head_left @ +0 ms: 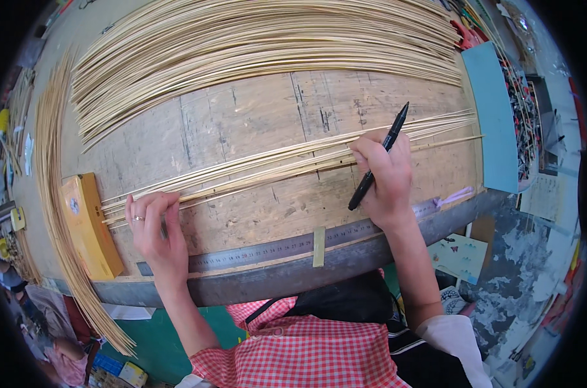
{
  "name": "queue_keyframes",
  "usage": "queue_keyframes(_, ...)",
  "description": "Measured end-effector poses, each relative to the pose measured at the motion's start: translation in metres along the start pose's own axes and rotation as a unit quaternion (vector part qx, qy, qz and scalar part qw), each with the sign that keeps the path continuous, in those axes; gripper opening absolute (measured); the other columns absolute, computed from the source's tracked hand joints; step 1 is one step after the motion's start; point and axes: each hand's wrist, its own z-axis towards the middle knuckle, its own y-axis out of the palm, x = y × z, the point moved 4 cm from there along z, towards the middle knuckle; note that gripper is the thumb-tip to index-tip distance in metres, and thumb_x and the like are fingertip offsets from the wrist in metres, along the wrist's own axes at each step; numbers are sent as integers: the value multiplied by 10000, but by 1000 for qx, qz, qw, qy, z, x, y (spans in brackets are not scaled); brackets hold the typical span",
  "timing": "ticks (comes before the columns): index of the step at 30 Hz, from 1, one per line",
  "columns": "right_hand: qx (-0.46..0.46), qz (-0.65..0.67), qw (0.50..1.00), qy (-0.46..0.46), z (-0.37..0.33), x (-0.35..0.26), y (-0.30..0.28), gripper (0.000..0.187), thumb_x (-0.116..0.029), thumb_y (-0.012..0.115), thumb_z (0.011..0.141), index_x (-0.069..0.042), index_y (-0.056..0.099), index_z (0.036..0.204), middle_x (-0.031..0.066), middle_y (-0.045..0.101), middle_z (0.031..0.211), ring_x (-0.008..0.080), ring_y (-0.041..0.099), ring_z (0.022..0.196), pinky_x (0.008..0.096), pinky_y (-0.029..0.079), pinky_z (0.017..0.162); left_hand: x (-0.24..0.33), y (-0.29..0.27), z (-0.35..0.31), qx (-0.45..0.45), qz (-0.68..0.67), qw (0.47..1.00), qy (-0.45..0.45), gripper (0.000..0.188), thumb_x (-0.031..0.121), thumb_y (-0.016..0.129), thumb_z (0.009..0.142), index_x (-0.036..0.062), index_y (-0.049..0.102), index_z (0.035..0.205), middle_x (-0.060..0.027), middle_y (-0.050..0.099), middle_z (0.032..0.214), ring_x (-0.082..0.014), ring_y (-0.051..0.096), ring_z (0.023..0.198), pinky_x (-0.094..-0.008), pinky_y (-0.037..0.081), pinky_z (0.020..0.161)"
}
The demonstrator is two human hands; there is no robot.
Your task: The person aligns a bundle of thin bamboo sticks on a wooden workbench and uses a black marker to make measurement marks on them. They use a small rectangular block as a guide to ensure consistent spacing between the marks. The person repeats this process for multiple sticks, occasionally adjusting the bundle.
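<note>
A thin row of pale bamboo sticks (pixel 295 170) lies slantwise across the wooden table in front of me, with small dark marks along some of them. Near their left ends, my left hand (pixel 154 226) has its curled fingers and thumb closed on the sticks; a ring shows on one finger. My right hand (pixel 387 174) grips a black marker pen (pixel 395 132) and rests over the right part of the row. The pen is tilted, its upper end leaning away to the right and its lower end below the sticks. Some fingertips are hidden.
A yellow block-shaped box (pixel 90 226) stands at the sticks' left ends. A steel ruler (pixel 267 251) runs along the front edge, under a strip of tape (pixel 319 247). Many bamboo sticks (pixel 261 48) cover the back; another bundle (pixel 51 155) hangs off the left. A blue board (pixel 492 116) borders the right.
</note>
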Motion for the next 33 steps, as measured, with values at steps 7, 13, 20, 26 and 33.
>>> queue_keyframes(7,24,14,999,-25,-7,4,5,395,50,672,666,-79,628,1036,100,620,932,325,559,886,440,406,792,0,-3,2,2,-14,1000,-2,185,-45,685,850,77,680,989,-55,656,938,-250,639,938,-527,344,1150)
queue_keyframes(13,9,8,1000,14,-7,0,4,354,75,687,708,-74,637,1025,98,636,931,314,561,842,437,415,782,-5,-4,1,0,-26,1000,-7,154,17,731,847,90,689,975,-34,667,937,-225,636,925,-529,332,1150)
queue_keyframes(20,-46,6,998,-32,1,-5,2,245,12,724,743,-71,644,959,79,620,911,296,570,828,440,423,797,2,-9,5,-40,-38,998,-12,346,50,791,778,43,695,1111,-73,675,1012,-274,642,1008,-504,372,1151)
queue_keyframes(26,-71,11,996,-60,3,-15,2,219,-42,781,723,-58,656,903,72,584,828,290,579,811,455,433,812,8,-3,19,-131,-21,991,-5,467,89,804,754,45,666,1198,-102,644,1111,-315,603,1070,-434,459,1003)
queue_keyframes(33,-29,36,998,-42,1,-13,-7,232,-33,783,716,-30,672,920,72,584,792,279,586,769,439,459,768,12,-2,25,-242,54,967,56,252,-10,723,793,21,550,974,-150,558,1022,-339,557,953,-445,449,833)
